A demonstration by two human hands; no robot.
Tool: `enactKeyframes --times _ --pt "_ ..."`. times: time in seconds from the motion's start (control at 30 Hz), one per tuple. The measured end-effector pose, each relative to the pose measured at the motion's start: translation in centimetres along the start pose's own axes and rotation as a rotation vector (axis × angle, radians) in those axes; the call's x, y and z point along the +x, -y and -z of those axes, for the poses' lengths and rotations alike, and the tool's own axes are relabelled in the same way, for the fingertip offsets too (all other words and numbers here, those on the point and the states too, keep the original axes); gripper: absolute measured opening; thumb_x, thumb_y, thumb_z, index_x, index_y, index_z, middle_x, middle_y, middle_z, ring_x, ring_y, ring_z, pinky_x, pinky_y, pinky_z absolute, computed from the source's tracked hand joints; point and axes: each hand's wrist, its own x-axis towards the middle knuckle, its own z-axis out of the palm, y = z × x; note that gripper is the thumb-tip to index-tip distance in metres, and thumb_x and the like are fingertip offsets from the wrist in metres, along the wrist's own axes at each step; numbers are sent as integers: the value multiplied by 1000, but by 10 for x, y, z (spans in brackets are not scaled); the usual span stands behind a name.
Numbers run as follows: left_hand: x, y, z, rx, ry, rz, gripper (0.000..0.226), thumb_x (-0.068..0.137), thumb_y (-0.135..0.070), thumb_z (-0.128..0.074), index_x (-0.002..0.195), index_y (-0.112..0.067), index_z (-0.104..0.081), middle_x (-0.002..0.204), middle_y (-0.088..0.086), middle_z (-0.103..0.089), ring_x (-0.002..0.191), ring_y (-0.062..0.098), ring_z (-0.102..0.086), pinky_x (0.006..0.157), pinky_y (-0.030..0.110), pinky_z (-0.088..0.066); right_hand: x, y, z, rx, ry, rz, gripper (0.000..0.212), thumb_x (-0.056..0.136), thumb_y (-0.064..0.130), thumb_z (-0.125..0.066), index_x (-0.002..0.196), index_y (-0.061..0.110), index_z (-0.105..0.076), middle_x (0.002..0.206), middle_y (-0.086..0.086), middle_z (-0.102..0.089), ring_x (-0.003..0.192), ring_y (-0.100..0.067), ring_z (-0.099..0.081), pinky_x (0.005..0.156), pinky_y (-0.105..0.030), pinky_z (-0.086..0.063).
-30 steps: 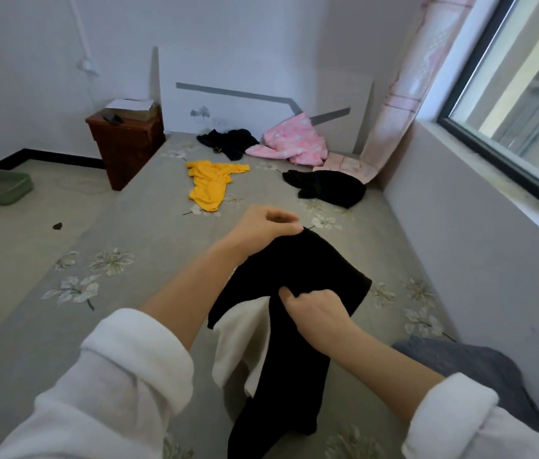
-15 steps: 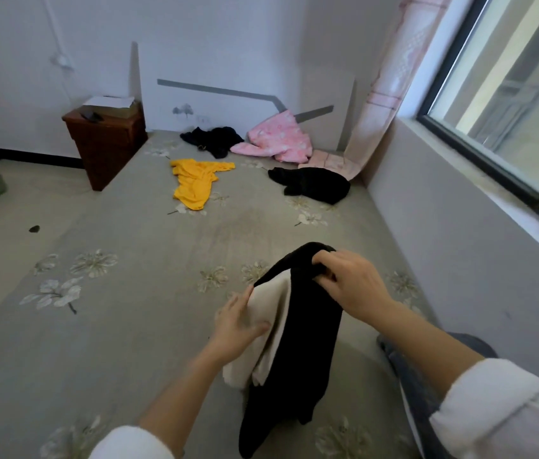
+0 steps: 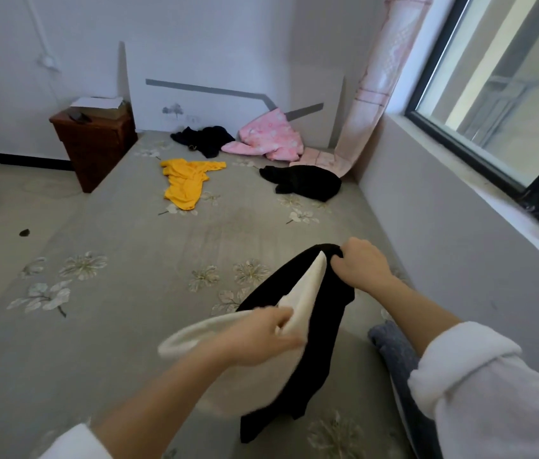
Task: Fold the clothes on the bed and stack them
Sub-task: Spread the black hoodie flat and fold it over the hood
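Black garment point(image 3: 327, 326) is held up over the bed point(image 3: 129, 309), near side. Right hand point(image 3: 362, 265) pinches its top end. Left hand point(image 3: 258, 337) grips the cream part point(image 3: 308, 293) lower down. The rest hangs below both hands.

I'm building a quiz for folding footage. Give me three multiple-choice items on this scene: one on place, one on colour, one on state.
1. The yellow garment lies: A on the bed; B on the floor; C on the windowsill.
2. The fabric pinched by the left hand is: A pink; B cream; C yellow.
3. The black garment is: A folded flat; B stacked; C held up by both hands.
Answers: A, it lies spread on the bedcover; B, cream shows at its fingers; C, the right hand grips its top.
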Motion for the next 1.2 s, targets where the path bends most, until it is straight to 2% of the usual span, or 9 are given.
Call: enactKeyframes --times 0.1,0.17,0.3,0.43,0.6,0.7,0.8,1.0,1.2 --pt "-7 13 -23 -411 405 158 31 85 -46 -63 108 -26 -58 109 -12 -62 91 5 -63 73 23 -48 0 -5 -1 103 59 17 41 87 18 -50 53 10 -29 49 -5 -35 45 -20 -35 45 -26 -21" --pt "-6 34 -33 -564 308 255 30 85 -37 -64 111 -23 -63 108 -3 -68 94 9 -67 76 26 -53 -1 -12 -1 136 109 66 42 87 15 -51 51 10 -30 47 -5 -33 45 -20 -33 45 -27 -21" --pt "10 86 -47 -326 -224 467 18 88 -16 -60 106 -20 -60 105 4 -64 88 15 -61 80 33 -52 -10 -31 -4 227 144 122 42 89 9 -51 51 11 -33 45 -1 -32 42 -15 -28 45 -28 -22" --pt "23 102 -68 -331 -136 466 43 91 -17 -56 134 -17 -51 129 2 -58 117 17 -55 95 30 -46 -17 -41 -4 331 149 152 42 88 6 -53 51 11 -36 40 8 -29 36 -10 -26 40 -18 -24" --pt "34 91 -101 -612 72 450 82 81 -25 -69 150 -23 -25 143 2 -46 126 17 -49 104 35 -43 -22 -46 5 432 147 189 36 89 9 -56 57 -6 -47 43 5 -35 38 -5 -31 44 -14 -25" --pt "41 86 -109 -639 182 419 78 78 -40 -71 146 -34 -33 145 -3 -40 130 16 -42 108 36 -37 -23 -52 8 494 112 125 35 88 4 -54 54 -2 -47 41 2 -39 40 -4 -32 46 -21 -29" --pt "45 77 -115 -558 212 304 42 77 -57 -64 117 -44 -60 134 -10 -46 125 11 -43 108 37 -35 -24 -60 8 611 69 25 34 91 2 -52 58 -4 -54 48 4 -51 51 -10 -45 55 -24 -36" --pt "45 59 -122 -738 169 226 34 92 -43 -57 105 -11 -60 110 5 -65 102 17 -62 91 31 -50 -19 -68 13 727 41 -69 35 95 11 -51 83 -22 -57 69 -12 -55 66 -18 -49 61 -30 -42" --pt "43 67 -42 -671 -198 309 34 92 -51 -51 92 -17 -54 96 4 -64 83 15 -60 72 31 -46 -6 -82 7 694 -160 -265 33 87 7 -52 55 2 -50 58 -11 -51 55 -18 -41 56 -30 -31"
